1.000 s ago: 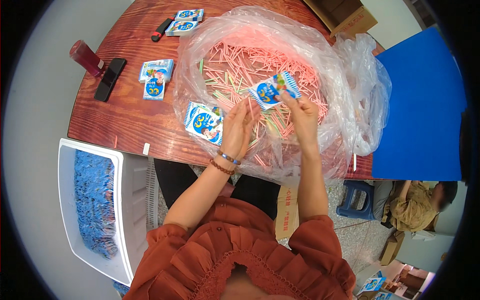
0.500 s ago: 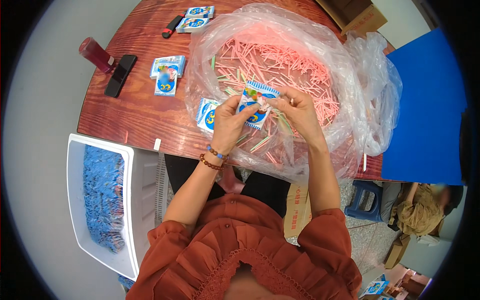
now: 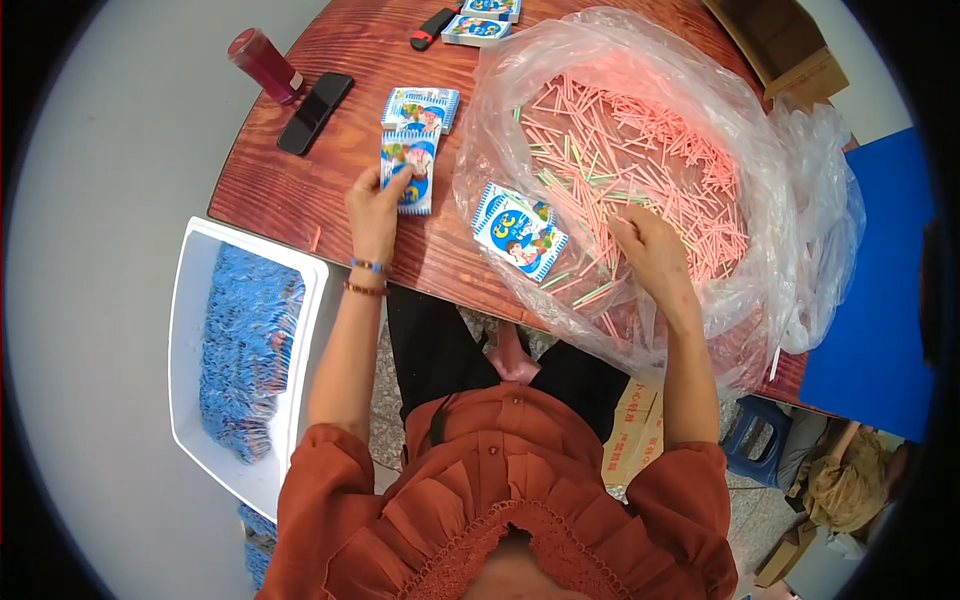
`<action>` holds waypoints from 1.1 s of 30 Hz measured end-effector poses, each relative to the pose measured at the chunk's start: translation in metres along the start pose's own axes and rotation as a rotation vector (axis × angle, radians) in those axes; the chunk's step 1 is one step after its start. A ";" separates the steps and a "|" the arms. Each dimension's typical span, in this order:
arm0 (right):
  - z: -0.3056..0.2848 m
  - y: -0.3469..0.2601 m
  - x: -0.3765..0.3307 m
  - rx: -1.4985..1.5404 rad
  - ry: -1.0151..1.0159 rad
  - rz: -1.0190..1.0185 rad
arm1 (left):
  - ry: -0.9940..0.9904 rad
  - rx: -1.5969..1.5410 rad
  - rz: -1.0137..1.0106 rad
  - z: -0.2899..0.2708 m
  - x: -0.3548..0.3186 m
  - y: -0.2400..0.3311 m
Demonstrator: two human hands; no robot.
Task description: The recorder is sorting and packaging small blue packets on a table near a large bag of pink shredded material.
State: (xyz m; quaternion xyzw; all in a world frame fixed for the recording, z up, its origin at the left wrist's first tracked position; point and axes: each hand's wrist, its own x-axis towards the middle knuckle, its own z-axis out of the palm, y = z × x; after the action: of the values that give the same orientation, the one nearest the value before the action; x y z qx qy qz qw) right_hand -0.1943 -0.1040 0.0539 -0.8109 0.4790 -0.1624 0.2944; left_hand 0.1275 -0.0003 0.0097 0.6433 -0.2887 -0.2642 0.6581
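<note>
Head view shows me the left hand pinching a packet on the left of the bench; I judge the packet light, soft and slippery, best held by its edge. The right hand bends down over the straws; whether its grip holds any, I cannot tell.

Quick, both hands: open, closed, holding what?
Left hand: closed on a packet, thumb on top.
Right hand: fingers curled over the sticks; whether it grips any cannot be told.
</note>
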 end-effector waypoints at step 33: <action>0.051 -0.020 0.006 -0.198 0.370 -0.618 | -0.341 0.545 0.444 0.056 -0.046 -0.014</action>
State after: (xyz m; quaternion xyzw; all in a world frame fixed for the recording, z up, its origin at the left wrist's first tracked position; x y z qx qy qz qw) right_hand -0.1500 -0.0852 0.0263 -0.8987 0.2702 -0.3402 0.0599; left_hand 0.0554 -0.0070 -0.0054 0.6632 -0.5857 -0.1320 0.4468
